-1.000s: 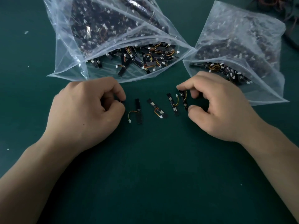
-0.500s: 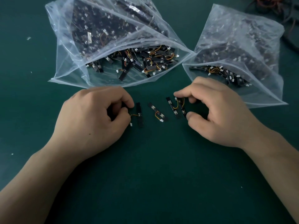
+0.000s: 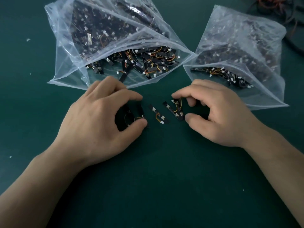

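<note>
Several small black circuit strips with orange-yellow wires and white plugs lie in a row on the green mat. My left hand curls over the two leftmost strips, index finger at their far ends and thumb at their near ends. One strip lies free in the middle. My right hand pinches the two rightmost strips between index finger and thumb.
Two open clear plastic bags full of the same strips lie behind the hands, a large one at centre left and a smaller one at right. Dark cables lie at the top right corner. The green mat spreads in front.
My left hand slid right and spread its fingers over the second strip, bringing two strips together. My right hand pulled its two strips closer. The view shifted slightly.
</note>
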`<action>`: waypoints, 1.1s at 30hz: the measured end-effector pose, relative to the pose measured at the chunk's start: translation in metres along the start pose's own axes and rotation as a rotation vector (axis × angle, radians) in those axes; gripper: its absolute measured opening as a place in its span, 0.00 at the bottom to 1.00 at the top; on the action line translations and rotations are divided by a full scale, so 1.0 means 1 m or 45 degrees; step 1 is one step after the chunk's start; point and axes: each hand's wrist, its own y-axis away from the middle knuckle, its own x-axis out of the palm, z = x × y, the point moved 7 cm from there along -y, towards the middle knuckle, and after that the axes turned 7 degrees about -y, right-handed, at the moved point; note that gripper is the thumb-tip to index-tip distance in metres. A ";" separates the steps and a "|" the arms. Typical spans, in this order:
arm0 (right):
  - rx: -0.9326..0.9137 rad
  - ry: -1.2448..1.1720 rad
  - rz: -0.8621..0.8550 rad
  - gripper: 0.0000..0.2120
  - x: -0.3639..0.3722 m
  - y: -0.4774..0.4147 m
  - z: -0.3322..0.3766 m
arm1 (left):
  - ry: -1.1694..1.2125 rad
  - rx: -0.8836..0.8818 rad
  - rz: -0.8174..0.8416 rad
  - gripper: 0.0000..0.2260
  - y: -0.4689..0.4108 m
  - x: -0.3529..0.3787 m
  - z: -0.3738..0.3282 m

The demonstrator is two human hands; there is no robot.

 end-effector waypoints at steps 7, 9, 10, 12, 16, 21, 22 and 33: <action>0.011 -0.023 -0.004 0.21 0.000 0.000 -0.002 | 0.184 0.105 -0.081 0.13 -0.002 -0.003 -0.002; 0.012 -0.024 -0.002 0.21 0.000 -0.001 -0.002 | 0.291 0.182 -0.185 0.06 -0.001 -0.011 -0.006; 0.010 -0.023 -0.001 0.20 0.001 -0.001 -0.002 | 0.319 0.219 -0.232 0.04 0.000 -0.014 -0.008; 0.006 -0.023 -0.006 0.20 0.001 -0.001 -0.002 | 0.331 0.279 -0.292 0.05 0.001 -0.019 -0.012; 0.007 -0.023 -0.014 0.20 -0.001 -0.001 -0.003 | 0.162 0.377 -0.237 0.04 0.003 -0.013 -0.021; 0.008 -0.025 -0.011 0.20 0.000 -0.001 -0.002 | 0.180 0.400 -0.109 0.07 0.004 -0.011 -0.024; 0.011 -0.025 -0.011 0.20 -0.001 -0.001 -0.002 | 0.219 0.378 -0.122 0.08 0.003 -0.013 -0.021; 0.009 -0.017 -0.007 0.19 0.000 0.000 -0.002 | 0.015 0.179 0.046 0.23 0.000 0.008 -0.010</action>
